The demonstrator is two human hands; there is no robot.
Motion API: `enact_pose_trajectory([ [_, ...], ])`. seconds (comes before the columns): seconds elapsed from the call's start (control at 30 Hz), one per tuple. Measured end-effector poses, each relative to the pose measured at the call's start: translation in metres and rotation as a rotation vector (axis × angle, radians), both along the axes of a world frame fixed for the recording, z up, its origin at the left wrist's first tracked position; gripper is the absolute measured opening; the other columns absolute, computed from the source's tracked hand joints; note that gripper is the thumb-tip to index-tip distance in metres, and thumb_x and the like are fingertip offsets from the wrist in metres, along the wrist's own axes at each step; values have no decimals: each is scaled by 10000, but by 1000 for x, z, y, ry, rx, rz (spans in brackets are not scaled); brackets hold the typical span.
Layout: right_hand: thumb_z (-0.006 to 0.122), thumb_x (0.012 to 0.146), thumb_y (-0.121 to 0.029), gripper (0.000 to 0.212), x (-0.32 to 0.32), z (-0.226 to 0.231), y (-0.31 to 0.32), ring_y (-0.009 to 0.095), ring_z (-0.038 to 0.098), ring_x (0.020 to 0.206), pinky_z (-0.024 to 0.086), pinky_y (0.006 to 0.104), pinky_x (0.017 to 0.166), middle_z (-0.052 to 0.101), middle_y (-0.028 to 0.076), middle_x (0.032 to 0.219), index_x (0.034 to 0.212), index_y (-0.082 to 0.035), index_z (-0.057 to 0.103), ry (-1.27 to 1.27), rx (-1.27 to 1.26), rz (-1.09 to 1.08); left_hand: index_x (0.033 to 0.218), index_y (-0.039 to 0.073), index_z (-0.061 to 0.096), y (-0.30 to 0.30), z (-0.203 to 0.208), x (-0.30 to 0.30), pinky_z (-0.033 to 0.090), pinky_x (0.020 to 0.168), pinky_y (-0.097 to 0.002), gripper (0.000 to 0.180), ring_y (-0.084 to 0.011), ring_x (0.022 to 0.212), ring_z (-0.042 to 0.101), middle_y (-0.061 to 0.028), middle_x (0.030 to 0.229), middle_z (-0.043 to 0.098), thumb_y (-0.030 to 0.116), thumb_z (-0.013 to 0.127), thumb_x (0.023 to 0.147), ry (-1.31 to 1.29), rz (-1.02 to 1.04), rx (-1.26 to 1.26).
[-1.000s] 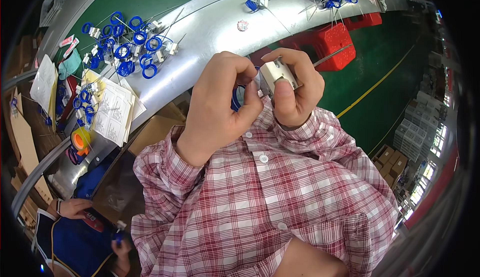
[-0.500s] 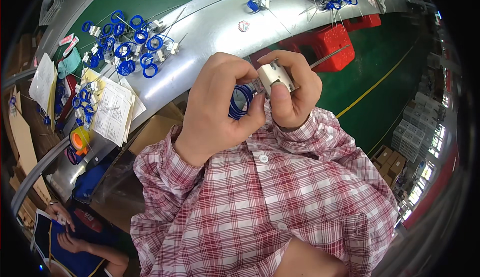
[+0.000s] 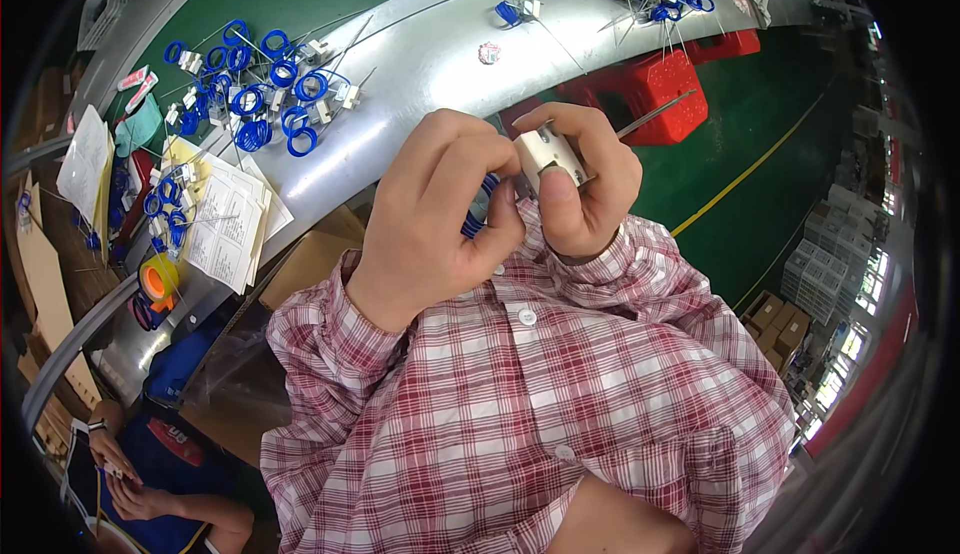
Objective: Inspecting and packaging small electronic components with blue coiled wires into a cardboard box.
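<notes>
The right hand [image 3: 598, 176] clamps a white rectangular block [image 3: 541, 155]; just left, the left hand [image 3: 422, 224] curls beside a blue wire coil [image 3: 481, 210], grip unclear.

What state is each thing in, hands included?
Left hand: curled, thumb near fingertips; grip hidden.
Right hand: closed on the white block.
White block: held, tilted.
Blue coil: wound, partly hidden by the left hand.
Nearer coil pile: loose, jumbled.
Lone coil: wound, lying apart.
Papers: stacked askew.

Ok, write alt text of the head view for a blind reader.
A right hand grips a white block while the left hand curls beside it, a blue coil partly showing. Beyond, more blue coils lie heaped on a metal table.
</notes>
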State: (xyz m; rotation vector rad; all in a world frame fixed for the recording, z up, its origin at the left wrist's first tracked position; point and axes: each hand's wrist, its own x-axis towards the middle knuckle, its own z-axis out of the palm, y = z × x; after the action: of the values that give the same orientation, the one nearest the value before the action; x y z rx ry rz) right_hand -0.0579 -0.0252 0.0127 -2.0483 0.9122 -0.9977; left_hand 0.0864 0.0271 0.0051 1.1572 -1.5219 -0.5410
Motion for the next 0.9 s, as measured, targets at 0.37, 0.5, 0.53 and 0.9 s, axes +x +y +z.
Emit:
enact_pose_trajectory([
  [0.37,471,850,-291,365,-13,-17,-9,111,545,603,415,223,537,598,87,733,953,49,557,17,28,-36,980,19,523,-6,-8,-13,435,637,-269,187,-163,709,527,-73,823,527,6,582,803,338,-13,382],
  [0.5,417,898,-258,322,-39,-36,-18,80,501,549,361,190,467,583,62,719,928,31,554,-156,183,-389,1041,9,524,-32,-42,-14,424,652,-255,208,-133,701,509,-79,798,523,49,557,840,218,179,392],
  [0.53,404,909,-253,311,-50,-44,-23,68,486,528,345,182,442,576,55,702,915,19,555,-214,232,-495,1031,6,534,-44,-60,-11,434,648,-275,196,-152,695,517,-86,799,533,42,557,839,244,250,391],
  [0.9,399,925,-255,313,-104,-65,-46,42,448,480,317,175,407,560,25,684,920,14,559,-151,286,-714,887,53,530,-160,-250,-33,470,667,-376,91,-285,819,549,-90,859,527,97,553,811,-666,135,246],
])
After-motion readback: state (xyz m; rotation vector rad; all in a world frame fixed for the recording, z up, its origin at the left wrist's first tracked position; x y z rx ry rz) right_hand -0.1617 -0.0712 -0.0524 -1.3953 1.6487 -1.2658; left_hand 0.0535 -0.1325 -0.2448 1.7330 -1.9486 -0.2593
